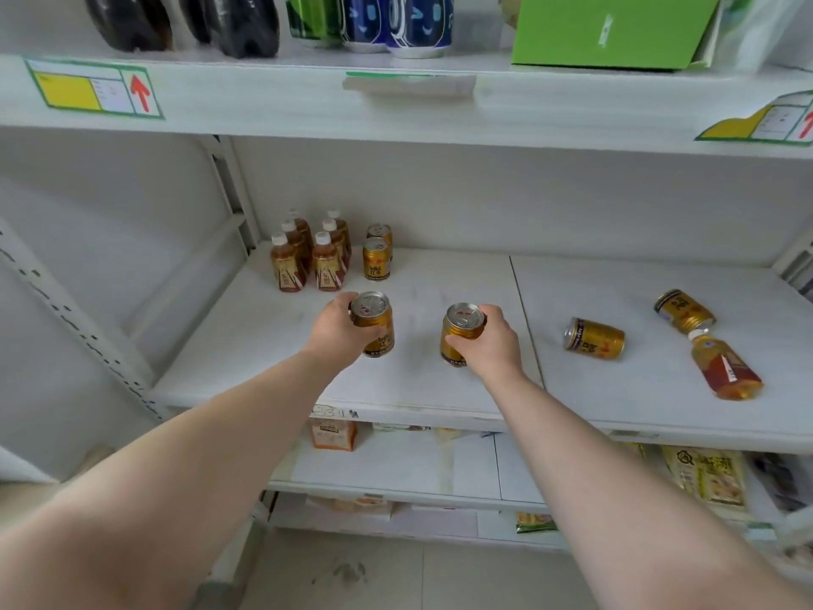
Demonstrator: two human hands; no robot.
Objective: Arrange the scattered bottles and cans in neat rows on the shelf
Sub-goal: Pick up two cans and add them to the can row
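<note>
Both hands reach over the shelf (440, 389), each holding a gold can. The left hand (338, 330) wraps the left can (374, 319) from its left side, fingers curled round the upper wall, top facing up. The right hand (492, 341) grips the right can (459, 332) from its right side, thumb across the front. The two cans are upright, near each other but apart; whether their bases touch the shelf I cannot tell.

Beyond the left hand, at the back, six bottles (308, 257) stand in two rows of three. Just right of them two standing cans (377, 259) sit one behind the other.

Right of the right hand, a fallen can (594, 339) lies on its side. Farther right a second fallen can (684, 310) lies tilted, and a fallen bottle (723, 367) lies with its cap just beside that can.

Above the hands, the upper shelf (264, 99) carries dark bottles (237, 24) and a green box (611, 33).
</note>
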